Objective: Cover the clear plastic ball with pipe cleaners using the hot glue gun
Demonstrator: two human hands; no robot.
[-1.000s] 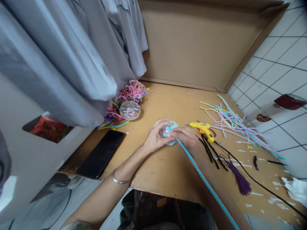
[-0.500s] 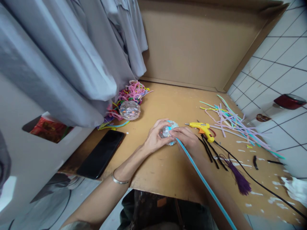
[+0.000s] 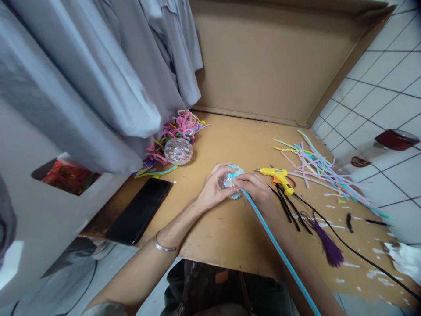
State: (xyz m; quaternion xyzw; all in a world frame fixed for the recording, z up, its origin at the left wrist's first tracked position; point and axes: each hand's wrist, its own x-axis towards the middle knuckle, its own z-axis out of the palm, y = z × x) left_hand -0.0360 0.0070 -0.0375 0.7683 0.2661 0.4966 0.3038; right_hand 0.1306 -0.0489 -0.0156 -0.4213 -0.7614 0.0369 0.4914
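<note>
Just above the table, my left hand (image 3: 213,184) is closed around a clear faceted ball (image 3: 226,180) with light blue fuzzy trim on its far side and right edge. My right hand (image 3: 253,186) pinches the end of a long light blue pipe cleaner (image 3: 278,248) against the ball. The free length of that pipe cleaner runs down over my right forearm toward the bottom of the view. Fingers hide the spot where the pipe cleaner meets the ball.
A yellow glue gun (image 3: 278,177) with a black cord lies right of my hands, by black strips (image 3: 289,206) and a purple tassel (image 3: 329,248). Pastel pipe cleaners (image 3: 315,162) lie beyond. At left are a phone (image 3: 141,210), another clear ball (image 3: 178,151) and a colourful pipe-cleaner heap (image 3: 182,127).
Both hands stay almost still on the ball. The pipe cleaner's free length has shifted slightly to the left at its lower end.
</note>
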